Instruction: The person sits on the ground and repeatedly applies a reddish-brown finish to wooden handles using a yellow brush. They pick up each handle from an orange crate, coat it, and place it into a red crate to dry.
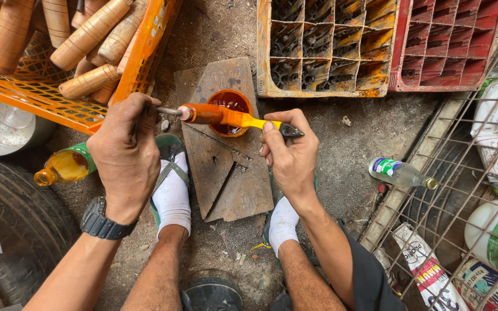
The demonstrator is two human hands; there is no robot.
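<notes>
Left hand (127,155) is clenching the metal rod (168,110) that is sticking out of a short wooden handle (203,113), holding it level over the bowl of stain (229,109). Handle is sitting just right of the left grip, wet and orange along its length. Right hand (290,154) is gripping a yellow brush (260,122) by its dark end, fingers wrapped round it, thumb on top; brush tip is touching the handle's right end, directly above the bowl. Bowl is resting on a wooden board (231,173) below and between both grips, full of dark red-brown liquid. Left wrist is wearing a black watch (102,222). Behind the left grip, an orange crate (59,92) is holding more wooden handles (90,34), unstained. Under the left forearm a green-labelled bottle (67,166) of amber liquid is lying on its side on the ground. Beyond the right grip, an orange divided crate (324,52) and a red one (445,46) are standing side by side. A clear plastic bottle (399,173) is lying on the dirt well right of the right hand. Feet in white socks and sandals (171,190) are flanking the board
</notes>
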